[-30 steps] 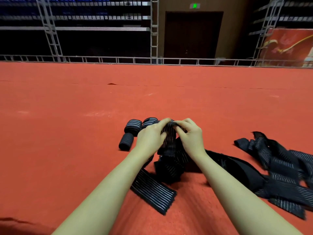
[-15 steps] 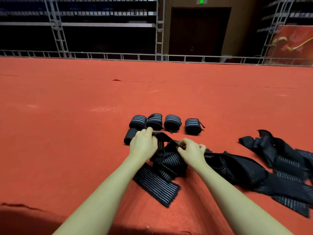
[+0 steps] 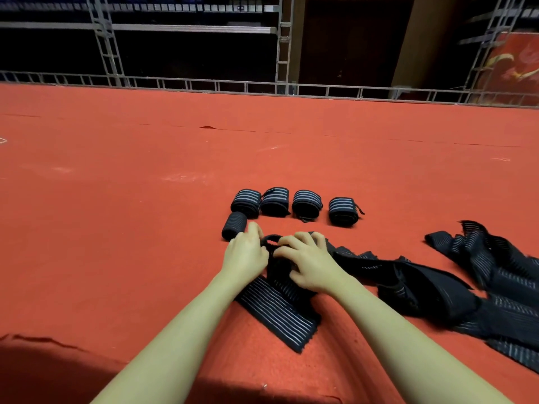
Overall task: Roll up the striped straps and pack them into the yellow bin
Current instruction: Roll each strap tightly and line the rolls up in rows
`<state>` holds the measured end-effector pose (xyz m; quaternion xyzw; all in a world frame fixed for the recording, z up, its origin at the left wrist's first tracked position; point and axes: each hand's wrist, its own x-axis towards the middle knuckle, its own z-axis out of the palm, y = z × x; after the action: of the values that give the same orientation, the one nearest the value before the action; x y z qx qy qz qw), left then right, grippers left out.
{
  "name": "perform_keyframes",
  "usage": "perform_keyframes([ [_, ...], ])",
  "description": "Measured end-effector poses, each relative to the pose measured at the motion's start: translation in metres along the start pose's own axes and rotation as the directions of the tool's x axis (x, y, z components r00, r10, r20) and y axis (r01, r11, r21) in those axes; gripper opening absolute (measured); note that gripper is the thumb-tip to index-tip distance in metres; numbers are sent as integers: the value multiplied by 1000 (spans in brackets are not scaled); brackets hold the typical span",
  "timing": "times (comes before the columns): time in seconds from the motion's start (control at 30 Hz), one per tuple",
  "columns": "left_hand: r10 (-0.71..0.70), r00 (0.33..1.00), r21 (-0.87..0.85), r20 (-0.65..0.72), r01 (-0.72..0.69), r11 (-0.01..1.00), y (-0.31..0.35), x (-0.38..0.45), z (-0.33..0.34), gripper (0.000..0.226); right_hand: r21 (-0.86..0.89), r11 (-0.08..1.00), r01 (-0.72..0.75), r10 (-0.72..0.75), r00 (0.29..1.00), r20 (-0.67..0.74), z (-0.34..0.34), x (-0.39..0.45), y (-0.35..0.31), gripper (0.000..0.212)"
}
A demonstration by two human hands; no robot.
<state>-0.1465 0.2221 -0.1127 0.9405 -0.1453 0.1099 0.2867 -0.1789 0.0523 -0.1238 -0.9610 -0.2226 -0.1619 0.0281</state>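
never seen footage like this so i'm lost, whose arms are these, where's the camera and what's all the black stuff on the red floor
There is no machine here. The arms belong to a person, and the single camera sits on that person's head, looking forward and down, so you see the scene as they do.

The left hand and the right hand both grip one striped strap, black with pale lines. Its near end lies flat on the red carpet; the far end is bunched between the fingers, apparently the start of a roll.

Beyond the hands lie five finished rolls: four in a row and one in front of the leftmost. To the right is a pile of loose straps, not yet rolled.

No yellow bin shows in this view.
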Motion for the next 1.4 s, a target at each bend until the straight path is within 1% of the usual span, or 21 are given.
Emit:
perform_keyframes([
  [0.03, 2, 1000, 13, 12, -2, 1000, -1, -3, 0, 17, -39, 999, -4, 5, 999, 45, 3, 1, 1, 39],
  [0.1, 24, 999, 46, 39, -26, 999, 0, -10, 2, 11, -96, 995, -21, 25, 999, 45, 6, 2, 1, 23],
  [0.17, 48, 997, 102, 55, -53, 993, 2, -15, 4, 12, -117, 990, -82, 75, 995, -64, 10, 4, 0, 17],
  [0.23, 33, 997, 170, 65, -43, 984, 7, -15, 9, 26, -34, 983, -182, 171, 963, -207, 12, 6, 0, 16],
  [0.3, -7, 999, 230, 46, -4, 973, 12, -12, 13, 41, 115, 955, -275, 297, 901, -317, 7, 9, -3, 15],
  [0.37, -50, 999, 240, -18, 53, 969, 16, -10, 16, 53, 203, 936, -287, 345, 860, -376, 0, 11, -2, 17],
  [0.43, -90, 994, 198, -53, 99, 975, 20, -8, 16, 59, 268, 923, -277, 367, 842, -396, -6, 11, -1, 20],
  [0.5, -92, 995, 141, -50, 98, 985, 25, -5, 15, 56, 327, 907, -266, 391, 821, -415, -9, 10, 0, 22],
  [0.57, -68, 997, 100, -45, 72, 992, 31, -1, 12, 45, 345, 904, -254, 394, 808, -438, -10, 10, -1, 22],
  [0.63, -51, 997, 100, -59, 56, 993, 35, 1, 9, 33, 352, 895, -273, 417, 792, -446, -10, 10, -2, 20],
  [0.7, -28, 996, 134, -81, 39, 990, 38, 0, 5, 27, 349, 880, -322, 459, 764, -453, -10, 10, -3, 17],
  [0.77, -29, 996, 163, -83, 42, 986, 38, -1, 3, 26, 375, 845, -381, 529, 698, -483, -14, 11, -4, 17],
  [0.83, -46, 996, 194, -72, 59, 979, 35, -1, 1, 26, 441, 791, -424, 610, 598, -520, -23, 13, -2, 15],
  [0.9, -46, 996, 220, -73, 61, 974, 34, -3, -1, 29, 507, 746, -432, 663, 546, -512, -34, 17, 1, 12],
  [1.0, -61, 991, 100, -123, 74, 992, 42, -6, -10, 46, 541, 758, -365, 646, 539, -540, -48, 19, 2, 14],
  [1.03, -40, 989, 42, -144, 47, 998, 45, -4, -12, 53, 562, 761, -324, 636, 542, -549, -54, 19, 2, 15],
  [1.1, 58, 982, -16, -182, -62, 998, 48, 5, -17, 66, 635, 736, -234, 637, 559, -531, -66, 21, -1, 12],
  [1.2, 159, 962, -33, -222, -170, 985, 58, 15, -34, 86, 708, 701, -84, 598, 610, -520, -84, 23, -5, 9],
  [1.27, 243, 937, 20, -251, -246, 969, 70, 16, -49, 94, 759, 651, -22, 583, 654, -482, -97, 25, -8, 9],
  [1.33, 319, 915, 119, -247, -298, 947, 81, 14, -61, 88, 802, 598, 11, 572, 695, -435, -107, 26, -12, 8],
  [1.4, 326, 912, 201, -250, -280, 939, 86, 15, -68, 63, 813, 581, 36, 553, 715, -427, -113, 25, -14, 8],
])
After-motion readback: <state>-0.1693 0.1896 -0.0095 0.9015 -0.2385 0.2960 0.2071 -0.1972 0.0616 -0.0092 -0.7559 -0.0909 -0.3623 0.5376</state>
